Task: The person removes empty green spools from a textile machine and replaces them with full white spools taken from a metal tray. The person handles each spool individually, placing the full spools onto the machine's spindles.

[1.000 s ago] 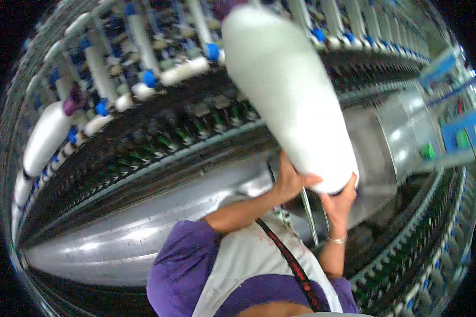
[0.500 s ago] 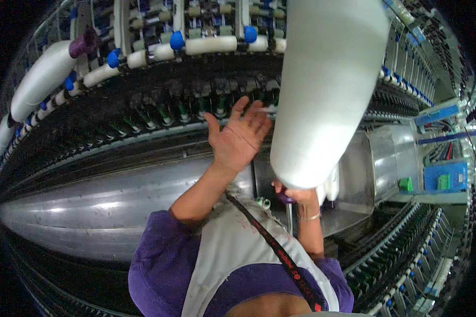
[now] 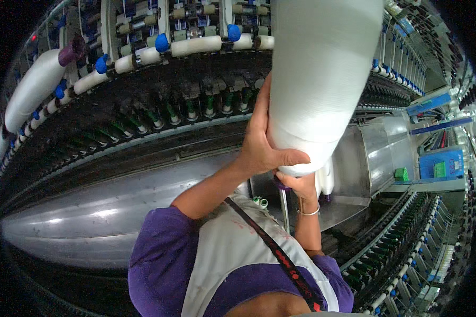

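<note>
A large white roving bobbin [image 3: 322,84] stands tilted in front of me, its top running out of the upper edge. My left hand [image 3: 262,148] is wrapped round its lower left side, thumb across the front near the bottom. Below it, my right hand [image 3: 304,186] grips the bobbin's purple lower end [image 3: 281,183], mostly covered by the fingers. A shiny metal rod [image 3: 285,211] runs down from beneath that purple end. White bobbins [image 3: 327,179] lie in a metal trough just behind my right hand.
A spinning frame with rollers [image 3: 195,46] and a row of green spindle tubes [image 3: 169,113] spans the far side. At the upper left hangs another full bobbin [image 3: 34,87]. A second spindle row [image 3: 391,240] lies at right, below blue boxes [image 3: 441,162].
My left hand, spread and empty before, has moved right and closed round the bobbin's lower side. My right hand keeps its grip at the bottom. The view has shifted slightly.
</note>
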Demonstrator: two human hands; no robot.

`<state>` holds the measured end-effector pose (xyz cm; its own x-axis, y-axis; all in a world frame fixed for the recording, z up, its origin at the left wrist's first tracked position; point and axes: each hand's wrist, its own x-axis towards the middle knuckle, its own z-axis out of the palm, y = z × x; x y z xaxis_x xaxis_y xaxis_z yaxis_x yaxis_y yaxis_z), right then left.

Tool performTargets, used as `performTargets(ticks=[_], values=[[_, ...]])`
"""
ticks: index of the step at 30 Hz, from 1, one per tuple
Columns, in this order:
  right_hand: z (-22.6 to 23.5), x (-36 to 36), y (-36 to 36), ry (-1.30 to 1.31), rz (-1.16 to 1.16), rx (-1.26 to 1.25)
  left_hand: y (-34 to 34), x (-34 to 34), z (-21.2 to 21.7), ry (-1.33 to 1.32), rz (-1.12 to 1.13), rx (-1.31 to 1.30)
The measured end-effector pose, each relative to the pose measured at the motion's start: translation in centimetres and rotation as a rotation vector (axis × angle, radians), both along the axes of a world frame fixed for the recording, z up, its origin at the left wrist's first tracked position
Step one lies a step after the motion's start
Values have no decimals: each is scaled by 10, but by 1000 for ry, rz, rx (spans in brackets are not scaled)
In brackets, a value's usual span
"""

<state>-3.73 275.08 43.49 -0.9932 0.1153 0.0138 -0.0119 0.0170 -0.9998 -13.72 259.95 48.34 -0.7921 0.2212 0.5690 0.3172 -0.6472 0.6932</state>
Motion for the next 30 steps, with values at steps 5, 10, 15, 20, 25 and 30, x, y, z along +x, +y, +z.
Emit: performTargets(ticks=[5, 10, 15, 20, 25, 30], values=[[23, 11, 25, 56, 93, 245, -12, 13, -65, 105, 160, -251], [13, -2, 28, 47, 217, 726, -33, 35, -118, -372, 171, -181], [23, -73, 28, 394, -220, 1180, -75, -29, -86, -3, 183, -597], [119, -188, 27, 828, -510, 1404, -108, -76, 45, 431, 254, -837], [155, -301, 10, 1057, -548, 1596, -108, -146, 138, 976, 1276, -1120], [134, -303, 1, 1062, -646, 1442, -109, -179, 123, 937, 1395, -1406]])
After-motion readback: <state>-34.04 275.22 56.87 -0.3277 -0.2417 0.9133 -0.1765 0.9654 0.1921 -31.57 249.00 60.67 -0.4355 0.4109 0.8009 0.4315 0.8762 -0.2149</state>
